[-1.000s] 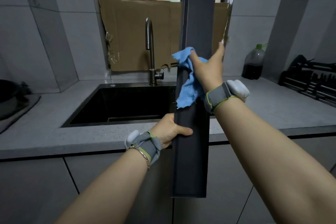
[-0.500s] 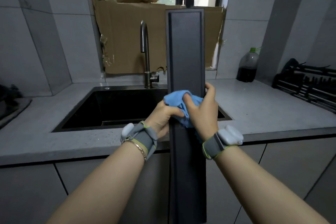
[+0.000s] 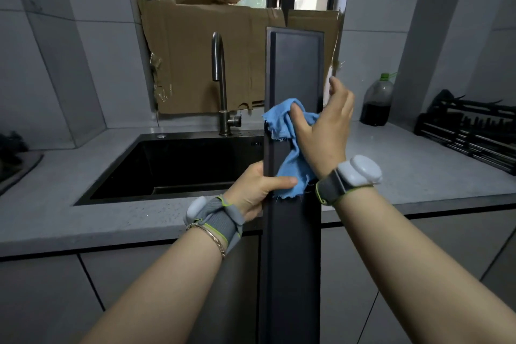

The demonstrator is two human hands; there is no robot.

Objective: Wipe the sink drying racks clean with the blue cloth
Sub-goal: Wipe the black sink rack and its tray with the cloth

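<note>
Right hand [image 3: 325, 131] pushed blue cloth [image 3: 282, 123] up rack [image 3: 296, 64], apparently.

The dark tray [image 3: 293, 274] is cut off below, apparently hiding fingers of the left hand [image 3: 252, 190].

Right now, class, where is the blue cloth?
In the head view, near centre, the right hand holds the blue cloth against the upright dark tray, just above the left hand gripping the tray's edge.
</note>
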